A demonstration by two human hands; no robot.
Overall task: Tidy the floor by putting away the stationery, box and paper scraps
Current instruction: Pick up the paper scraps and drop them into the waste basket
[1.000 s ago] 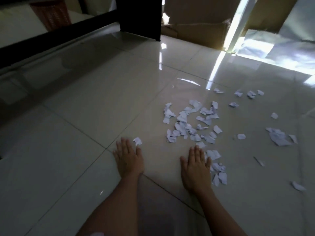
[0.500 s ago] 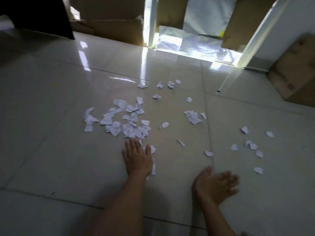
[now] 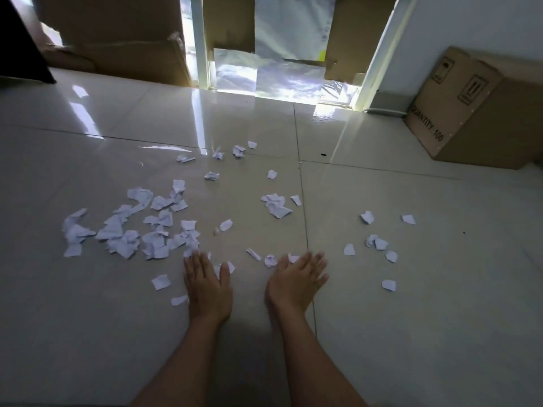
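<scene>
Down on the floor (image 3: 88,318) our left grip (image 3: 207,284) lies flat, fingers straight, its tips touching the near edge of the main heap of paper scraps (image 3: 138,230). Our right grip (image 3: 295,279), fingers apart and holding nothing, sits just behind two loose scraps.

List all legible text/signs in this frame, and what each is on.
"QUANTITY 100": printed along the lower side of the cardboard box at right.
Two framed handling pictograms higher on the same box: one looks like up arrows; any captions are too small to read.
Yellow patch on the plastic sheet in the doorway: too small to read.
Paper scraps on the floor: no print visible.
</scene>
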